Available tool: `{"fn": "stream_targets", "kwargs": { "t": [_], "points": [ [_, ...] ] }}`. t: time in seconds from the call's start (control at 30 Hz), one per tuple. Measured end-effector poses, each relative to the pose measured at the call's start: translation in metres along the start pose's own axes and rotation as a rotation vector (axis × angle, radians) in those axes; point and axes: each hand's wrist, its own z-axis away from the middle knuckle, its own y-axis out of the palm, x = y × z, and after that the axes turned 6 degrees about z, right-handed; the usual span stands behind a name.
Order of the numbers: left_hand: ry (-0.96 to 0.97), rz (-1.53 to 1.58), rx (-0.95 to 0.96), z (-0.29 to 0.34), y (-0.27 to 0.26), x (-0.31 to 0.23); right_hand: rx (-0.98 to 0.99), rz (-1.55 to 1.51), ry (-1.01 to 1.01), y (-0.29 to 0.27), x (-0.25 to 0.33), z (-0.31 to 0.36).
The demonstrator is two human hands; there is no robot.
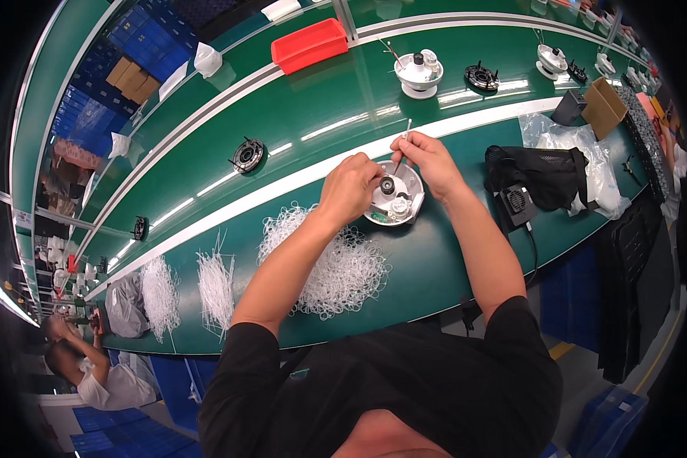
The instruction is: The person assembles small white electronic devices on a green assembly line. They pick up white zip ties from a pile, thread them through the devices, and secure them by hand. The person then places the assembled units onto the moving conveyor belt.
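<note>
A round white housing (404, 211) lies on the green worktable in front of me, with a black round part (387, 185) at its middle and a small clear part on its near side. My left hand (349, 185) is closed at the housing's left side, fingertips beside the black part; what they pinch is hidden. Over the far right rim, my right hand (429, 159) pinches a thin wire-like piece (408, 127), pale at its upper end and dark lower down. A heap of looped thin white plastic strips (343, 267) spreads under and beside my left forearm.
Straighter white strips (216, 286) lie farther left. Beyond a pale rail, a green surface carries black ring parts (247, 156), another white housing (420, 75) and a red tray (310, 46). Right stand a black bag (538, 175) and a small black device (516, 204). A person (103, 374) works far left.
</note>
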Motion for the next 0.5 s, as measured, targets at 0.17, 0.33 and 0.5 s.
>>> {"fn": "stream_targets", "kwargs": {
  "t": [0.17,0.33,0.5],
  "points": [
    [-0.054,-0.020,-0.016,0.000,0.002,-0.002,0.081,0.435,-0.139,-0.004,-0.001,-0.001],
    [-0.085,0.027,-0.073,-0.001,0.006,0.004,0.152,0.756,-0.512,-0.010,-0.008,0.002],
    [-0.035,0.001,-0.095,0.005,0.006,0.007,0.194,1.032,-0.497,-0.003,0.009,0.002]
  ]
}}
